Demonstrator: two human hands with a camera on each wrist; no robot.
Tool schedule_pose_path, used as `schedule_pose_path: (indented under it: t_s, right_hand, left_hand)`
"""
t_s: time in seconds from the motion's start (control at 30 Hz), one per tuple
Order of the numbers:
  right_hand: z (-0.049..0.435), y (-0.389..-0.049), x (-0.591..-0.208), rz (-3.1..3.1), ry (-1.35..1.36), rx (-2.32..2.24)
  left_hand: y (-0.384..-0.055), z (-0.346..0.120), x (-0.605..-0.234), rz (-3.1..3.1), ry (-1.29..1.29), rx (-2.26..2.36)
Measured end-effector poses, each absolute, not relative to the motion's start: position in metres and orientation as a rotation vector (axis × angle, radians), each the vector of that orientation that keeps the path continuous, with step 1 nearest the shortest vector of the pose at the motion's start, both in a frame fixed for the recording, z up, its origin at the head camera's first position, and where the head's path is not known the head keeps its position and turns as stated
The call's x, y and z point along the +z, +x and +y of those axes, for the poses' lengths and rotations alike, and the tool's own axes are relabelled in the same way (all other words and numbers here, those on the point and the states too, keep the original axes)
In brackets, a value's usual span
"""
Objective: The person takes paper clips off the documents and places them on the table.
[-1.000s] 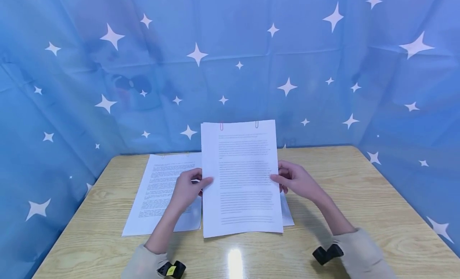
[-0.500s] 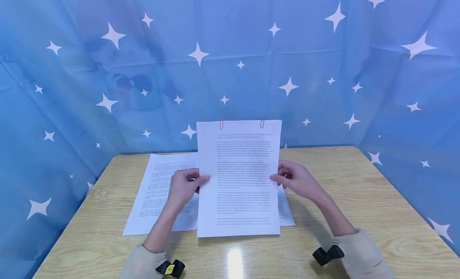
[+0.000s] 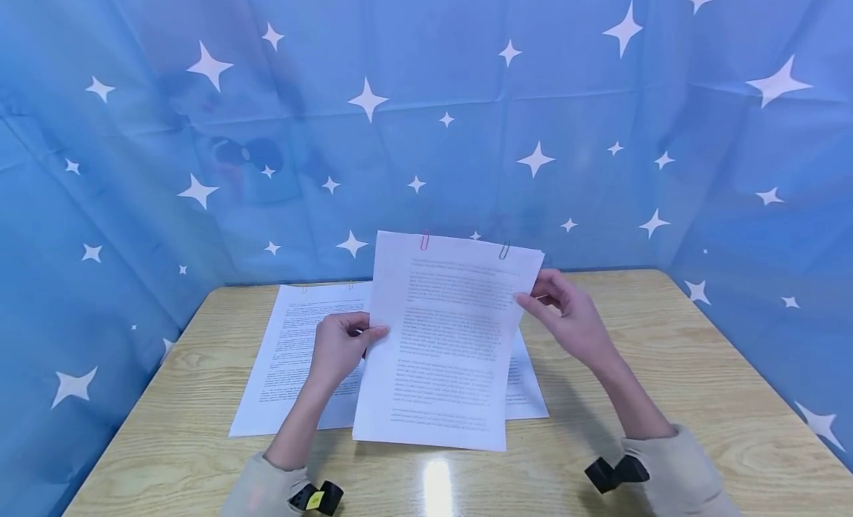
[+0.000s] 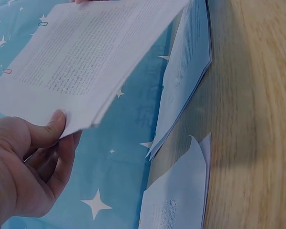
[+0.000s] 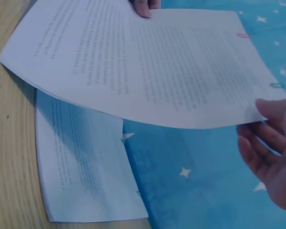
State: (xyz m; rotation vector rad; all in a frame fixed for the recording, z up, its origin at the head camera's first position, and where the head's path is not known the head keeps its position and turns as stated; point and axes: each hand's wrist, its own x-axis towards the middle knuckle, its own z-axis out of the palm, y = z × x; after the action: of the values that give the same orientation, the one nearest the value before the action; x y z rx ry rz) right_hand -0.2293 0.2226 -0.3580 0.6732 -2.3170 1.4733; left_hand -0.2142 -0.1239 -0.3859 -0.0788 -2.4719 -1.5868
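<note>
Paper stack of white, rectangular printed sheets (image 3: 446, 354), raised off the pale wood-grain table (image 3: 700, 369), spans the gap between the two hands. Its long axis runs from about seven o'clock at the foot to just past twelve at the head, so the top leans slightly toward one o'clock. The left hand (image 3: 336, 350) pinches the stack at nine o'clock, about midway down that long edge, thumb on the printed face and fingers curled behind. The right hand (image 3: 576, 324) pinches the opposite edge higher up, at two o'clock, thumb in front and fingers behind.

That uneven grip makes the right hand the nearer one to the head of the stack, where a dark green bent-wire paper clip (image 3: 504, 250) sits just beside it at one o'clock. A pink bent-wire paper clip (image 3: 424, 240) sits nearer twelve, apart from both hands.

Beyond the raised sheets, a flat white printed stack with two yellowish clips (image 3: 286, 354) lies toward nine o'clock; a partly hidden white printed stack (image 3: 526, 384) shows at four.
</note>
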Motion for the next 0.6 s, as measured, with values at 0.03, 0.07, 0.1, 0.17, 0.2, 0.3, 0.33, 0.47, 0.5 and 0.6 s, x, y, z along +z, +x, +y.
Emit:
schedule_pose_path:
  t_s: [0.03,0.07,0.1,0.17,0.2,0.3,0.33,0.47,0.5,0.6]
  right_hand:
    - [0.222,-0.228,-0.356,-2.286,0.674,1.479]
    - [0.222,-0.227,-0.355,-2.251,0.678,1.489]
    - [0.222,-0.226,-0.353,-2.217,0.684,1.499]
    - [0.221,-0.224,-0.350,-2.161,0.692,1.510]
    - [0.221,-0.223,-0.348,-2.140,0.696,1.509]
    - [0.219,-0.220,-0.346,-2.083,0.699,1.508]
    - [0.219,-0.219,-0.346,-2.067,0.701,1.506]
    - [0.218,-0.217,-0.344,-2.004,0.732,1.496]
    - [0.217,-0.217,-0.344,-1.993,0.745,1.486]
    - [0.217,-0.216,-0.343,-1.968,0.773,1.456]
  left_hand:
    - [-0.214,-0.124,-0.386,-2.476,-0.081,-1.577]
    - [-0.214,-0.124,-0.385,-2.479,-0.086,-1.567]
    - [-0.214,-0.124,-0.385,-2.483,-0.092,-1.555]
    - [-0.213,-0.123,-0.384,-2.490,-0.110,-1.531]
    - [-0.213,-0.123,-0.384,-2.492,-0.121,-1.519]
    - [-0.212,-0.123,-0.384,-2.495,-0.145,-1.493]
    - [-0.212,-0.122,-0.384,-2.495,-0.157,-1.481]
    - [-0.211,-0.121,-0.384,-2.499,-0.187,-1.458]
    - [-0.211,-0.121,-0.384,-2.501,-0.195,-1.455]
    - [-0.210,-0.120,-0.384,-2.507,-0.213,-1.451]
